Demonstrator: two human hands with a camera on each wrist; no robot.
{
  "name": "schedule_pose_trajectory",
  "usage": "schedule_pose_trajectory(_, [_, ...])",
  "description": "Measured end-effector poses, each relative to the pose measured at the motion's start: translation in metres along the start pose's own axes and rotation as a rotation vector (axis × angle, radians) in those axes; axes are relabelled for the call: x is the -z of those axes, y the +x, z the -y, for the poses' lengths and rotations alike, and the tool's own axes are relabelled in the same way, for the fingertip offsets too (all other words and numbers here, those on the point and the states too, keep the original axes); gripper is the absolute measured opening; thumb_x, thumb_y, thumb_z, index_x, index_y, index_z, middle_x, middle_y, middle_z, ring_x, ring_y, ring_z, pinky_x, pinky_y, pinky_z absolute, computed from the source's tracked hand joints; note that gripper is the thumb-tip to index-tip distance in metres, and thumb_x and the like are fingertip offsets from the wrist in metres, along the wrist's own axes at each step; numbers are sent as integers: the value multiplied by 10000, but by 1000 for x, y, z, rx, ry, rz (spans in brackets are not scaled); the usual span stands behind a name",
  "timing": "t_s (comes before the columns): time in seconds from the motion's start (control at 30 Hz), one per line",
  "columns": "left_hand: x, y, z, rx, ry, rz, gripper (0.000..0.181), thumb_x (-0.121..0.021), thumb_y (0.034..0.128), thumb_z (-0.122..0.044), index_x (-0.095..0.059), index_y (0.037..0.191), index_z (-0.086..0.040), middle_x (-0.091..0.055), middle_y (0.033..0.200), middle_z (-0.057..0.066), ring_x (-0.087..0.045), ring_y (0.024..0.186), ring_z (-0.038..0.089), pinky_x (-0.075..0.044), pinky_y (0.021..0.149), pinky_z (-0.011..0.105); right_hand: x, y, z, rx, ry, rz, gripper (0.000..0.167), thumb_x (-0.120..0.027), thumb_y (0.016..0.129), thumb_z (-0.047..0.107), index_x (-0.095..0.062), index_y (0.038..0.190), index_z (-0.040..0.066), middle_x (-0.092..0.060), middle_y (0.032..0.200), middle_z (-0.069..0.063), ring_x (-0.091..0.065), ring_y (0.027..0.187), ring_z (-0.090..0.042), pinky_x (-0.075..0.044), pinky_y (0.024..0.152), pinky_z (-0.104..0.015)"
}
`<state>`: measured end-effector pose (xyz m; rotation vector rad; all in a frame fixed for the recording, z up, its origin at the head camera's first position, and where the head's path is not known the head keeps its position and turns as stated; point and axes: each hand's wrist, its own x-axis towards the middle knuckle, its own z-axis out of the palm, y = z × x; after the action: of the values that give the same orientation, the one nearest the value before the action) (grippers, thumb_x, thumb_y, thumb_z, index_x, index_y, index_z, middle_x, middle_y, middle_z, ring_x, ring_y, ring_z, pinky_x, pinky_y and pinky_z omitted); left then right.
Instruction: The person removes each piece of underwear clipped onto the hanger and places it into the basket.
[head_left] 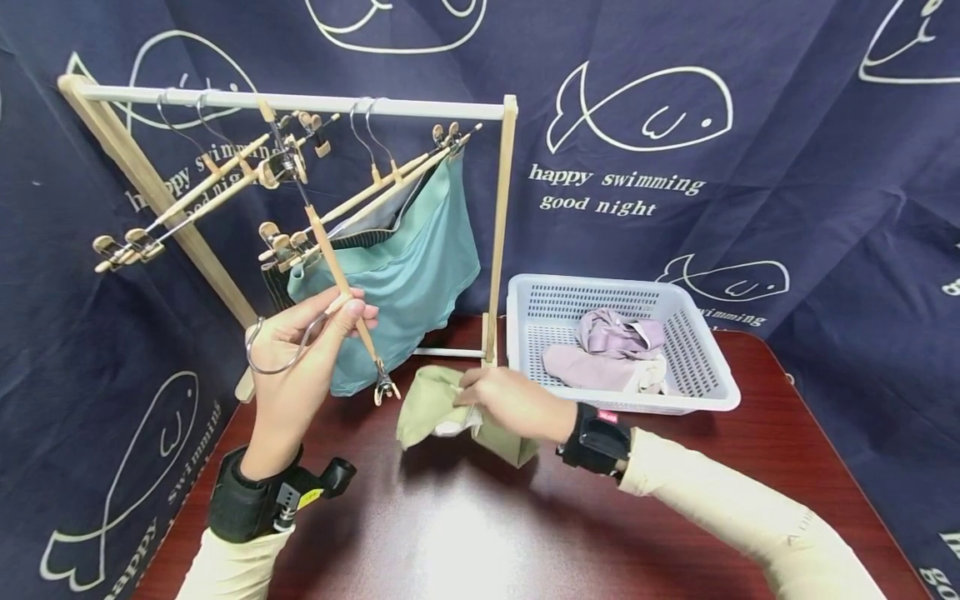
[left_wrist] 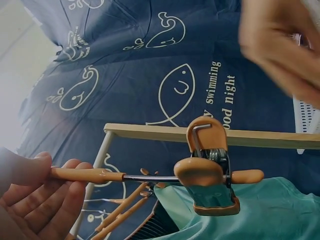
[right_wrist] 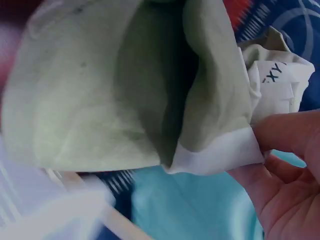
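Observation:
In the head view my left hand (head_left: 296, 346) grips a wooden clip hanger (head_left: 328, 254) near its middle, beside the bent metal hook. The hanger tilts, one clip (head_left: 384, 385) low and the other end up near the rack's rail. The left wrist view shows a clip (left_wrist: 202, 172) close up with no cloth in it. Over the table my right hand (head_left: 517, 404) pinches a light green pair of underpants (head_left: 426, 404), bunched and hanging partly open. The right wrist view has the thumb and fingers (right_wrist: 290, 132) on its pale edge, beside a lettered white band (right_wrist: 275, 82).
A wooden rack (head_left: 500, 225) with a white rail stands at the back left. On it hang bare clip hangers (head_left: 202, 196) and teal underpants (head_left: 420, 275) with a dark striped garment behind. To the right, a light blue basket (head_left: 708, 375) holds purple and pink cloth (head_left: 592, 367).

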<state>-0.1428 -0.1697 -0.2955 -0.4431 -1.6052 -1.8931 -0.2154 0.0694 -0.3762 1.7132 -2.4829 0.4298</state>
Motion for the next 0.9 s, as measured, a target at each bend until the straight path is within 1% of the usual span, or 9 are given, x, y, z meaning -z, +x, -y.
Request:
schedule_pose_trajectory(0.13, [1,0,0,7,16,-5,200,-683,896,61,-688,1072,154,-747,898,142,-737,779,185,-572,713,252,40,-2,-2,-26,17,-106,287,-691,815,-116,-764,1053,27,-712,1034,-105,-711,944,-220,-558,836,-239])
schedule_pose_trajectory(0.2, [1,0,0,8,17,-8,197,-683,895,64,-688,1068,156,-747,901,141,-738,777,187,-572,711,253,59,-5,-6,-40,-12,-153,304,-687,798,-133,-764,1050,20,-712,1029,-113,-710,934,-237,-567,820,-256])
schedule_pose_trajectory(0.27, [2,0,0,4,34,-8,193,-684,897,56,-692,1066,151,-749,899,130,-739,777,179,-572,711,252,75,-9,-11,-50,-46,-181,317,-673,791,-147,-767,1044,20,-709,1012,-106,-706,914,-235,-573,803,-276])
schedule_pose_trajectory(0.33, [3,0,0,0,27,-11,183,-683,893,67,-691,1053,155,-746,888,138,-738,772,184,-571,707,250,89,-15,-19,-70,-91,-212,315,-677,784,-154,-775,1024,24,-705,980,-93,-698,885,-225,-578,789,-302])
schedule_pose_trajectory(0.43, [4,1,0,-15,28,-9,183,-685,893,66,-686,1048,163,-741,883,152,-735,773,195,-579,722,269,104,-23,-35,-113,-130,-228,303,-676,783,-158,-777,1010,14,-690,952,-91,-681,863,-220,-577,782,-337])
schedule_pose_trajectory(0.5, [6,1,-1,-15,16,-10,195,-686,892,65,-673,1048,182,-736,883,164,-732,774,208,-583,734,285,110,-29,-47,-161,-137,-232,300,-673,782,-162,-776,1009,5,-692,957,-102,-680,876,-237,-573,802,-367])
schedule_pose_trajectory(0.57, [7,1,-1,-11,10,-13,210,-687,893,61,-663,1053,196,-735,890,168,-731,776,212,-585,743,294,114,-34,-59,-207,-123,-220,311,-646,783,-168,-771,1017,-5,-700,973,-120,-682,894,-264,-568,812,-392])
schedule_pose_trajectory(0.63, [8,2,-1,-7,25,-17,223,-694,896,42,-662,1054,196,-737,884,159,-731,773,210,-585,743,297,115,-38,-71,-248,-113,-203,317,-626,786,-171,-769,1019,-9,-711,990,-140,-688,920,-294,-561,838,-418])
schedule_pose_trajectory(0.9, [12,3,-1,-18,52,-22,185,-707,894,21,-694,1028,148,-731,856,201,-730,762,232,-587,728,310,105,-50,-117,-353,-123,-136,381,-534,761,-192,-776,992,-8,-732,992,-171,-695,965,-341,-541,896,-454])
